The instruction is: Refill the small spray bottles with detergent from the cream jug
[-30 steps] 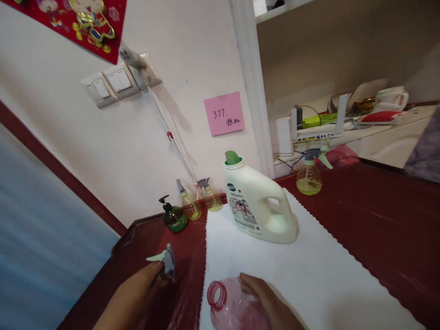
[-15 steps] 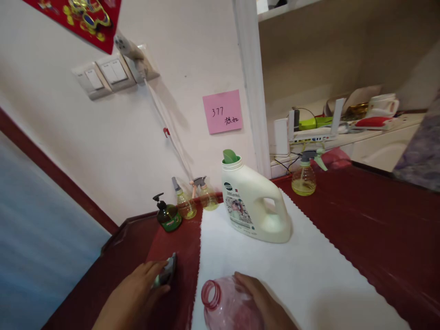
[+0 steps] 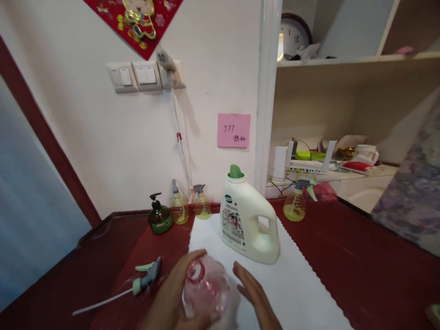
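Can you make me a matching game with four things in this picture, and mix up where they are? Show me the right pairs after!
Things:
1. pink bottle
2. loose spray head
3. big jug
4. pink note

Places:
A. stuck on the wall
B. lying on the red tabletop
C. held in the left hand
D. standing upright on the white cloth

Right pairs: 1-C, 2-B, 3-D, 4-A

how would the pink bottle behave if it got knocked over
The pink bottle looks light for its size, since its see-through body suggests thin plastic. It would probably roll once on its side, given that rounded body. Anything inside could spill, as its neck has no cap on.
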Demonstrator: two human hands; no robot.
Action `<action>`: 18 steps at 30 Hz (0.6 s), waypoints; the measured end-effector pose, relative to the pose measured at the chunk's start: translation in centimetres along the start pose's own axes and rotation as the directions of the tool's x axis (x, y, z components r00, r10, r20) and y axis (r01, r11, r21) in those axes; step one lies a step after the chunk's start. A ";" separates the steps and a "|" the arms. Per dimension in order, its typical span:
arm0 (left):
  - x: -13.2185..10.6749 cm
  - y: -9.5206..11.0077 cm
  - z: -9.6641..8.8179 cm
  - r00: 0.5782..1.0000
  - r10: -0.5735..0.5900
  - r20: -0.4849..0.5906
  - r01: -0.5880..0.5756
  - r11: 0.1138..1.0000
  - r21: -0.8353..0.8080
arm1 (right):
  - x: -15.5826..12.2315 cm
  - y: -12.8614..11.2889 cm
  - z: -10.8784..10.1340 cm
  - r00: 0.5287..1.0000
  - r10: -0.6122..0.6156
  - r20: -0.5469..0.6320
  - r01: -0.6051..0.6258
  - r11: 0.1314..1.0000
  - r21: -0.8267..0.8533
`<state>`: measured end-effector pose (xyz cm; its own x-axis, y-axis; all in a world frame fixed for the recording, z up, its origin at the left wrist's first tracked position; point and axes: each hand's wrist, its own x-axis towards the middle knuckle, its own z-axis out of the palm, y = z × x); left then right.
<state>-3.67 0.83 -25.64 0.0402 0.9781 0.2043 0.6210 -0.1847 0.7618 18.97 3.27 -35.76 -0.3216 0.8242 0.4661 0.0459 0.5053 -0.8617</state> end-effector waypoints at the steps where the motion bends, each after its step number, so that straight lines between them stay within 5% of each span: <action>1: 0.6 0.2 -0.3 0.999 -0.020 -0.049 0.021 1.000 0.006 | 0.4 -0.2 -0.8 0.997 -0.043 -0.060 0.040 0.998 -0.044; 4: 2.6 -0.1 -0.3 0.994 -0.046 -0.100 0.047 0.999 -0.001 | 1.9 -1.6 -3.9 0.958 -0.174 -0.228 0.117 0.962 -0.245; 10: 3.9 -2.5 1.7 0.990 -0.126 -0.059 0.127 0.992 -0.001 | 6.9 -4.8 -9.8 0.896 -0.173 -0.409 -0.032 0.894 -0.447; 18: 3.6 -2.9 1.8 0.978 -0.209 0.016 0.209 0.978 -0.023 | 12.9 -1.9 -10.7 0.907 0.186 -0.377 -0.248 0.961 -0.121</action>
<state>-3.94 5.03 -28.24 -0.0776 0.9965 0.0308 0.5971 0.0217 0.8018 24.87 15.62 -25.95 0.0738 0.9382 0.3381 0.2385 0.3126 -0.9195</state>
